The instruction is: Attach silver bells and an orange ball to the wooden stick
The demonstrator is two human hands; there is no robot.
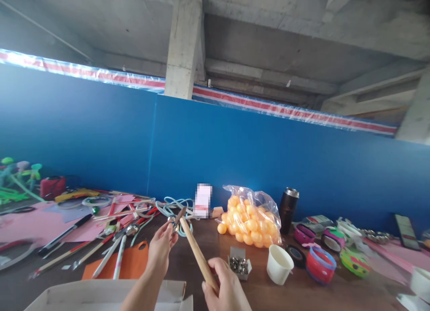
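Note:
My left hand [160,248] is closed, its fingertips pinching a small shiny metal piece [174,223] that looks like a jingle bell. A short brown strip [182,213] sticks up beside that piece; whether the two are joined I cannot tell. My right hand [225,285] is wrapped round the lower end of a plain wooden stick [195,252]. The stick slants up to the left, and its upper end comes close to the metal piece. To the right of the stick stands a small open box [248,268] of shiny metal bells [238,265].
A clear bag of orange balls [250,221], a white paper cup [280,264] and a black flask [289,210] stand to the right, near colourful bands [320,262]. Markers [120,257], orange felt [134,257] and sticks crowd the left. A cardboard box [110,295] lies in front.

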